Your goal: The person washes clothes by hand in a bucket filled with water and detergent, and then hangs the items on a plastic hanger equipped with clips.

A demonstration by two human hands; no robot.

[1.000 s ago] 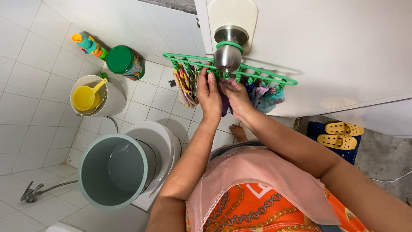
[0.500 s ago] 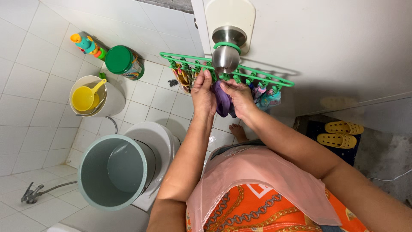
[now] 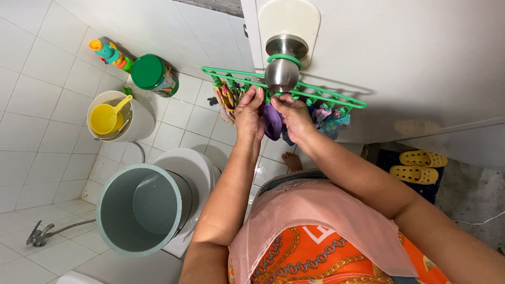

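Evidently light and limp, the purple cloth (image 3: 272,121) hangs pinched at its top edge between the left hand (image 3: 249,115) and right hand (image 3: 294,117), fingers closed on it under the green peg hanger (image 3: 326,95).

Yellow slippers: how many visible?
2. Both yellow slippers sit side by side on the dark mat at the right edge, below the door: one farther, one nearer. None seem hidden.

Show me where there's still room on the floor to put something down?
Bare tiles lie between the white bucket and the door, and left of the gray bin near the metal sprayer. It's crowded by the yellow sandals.
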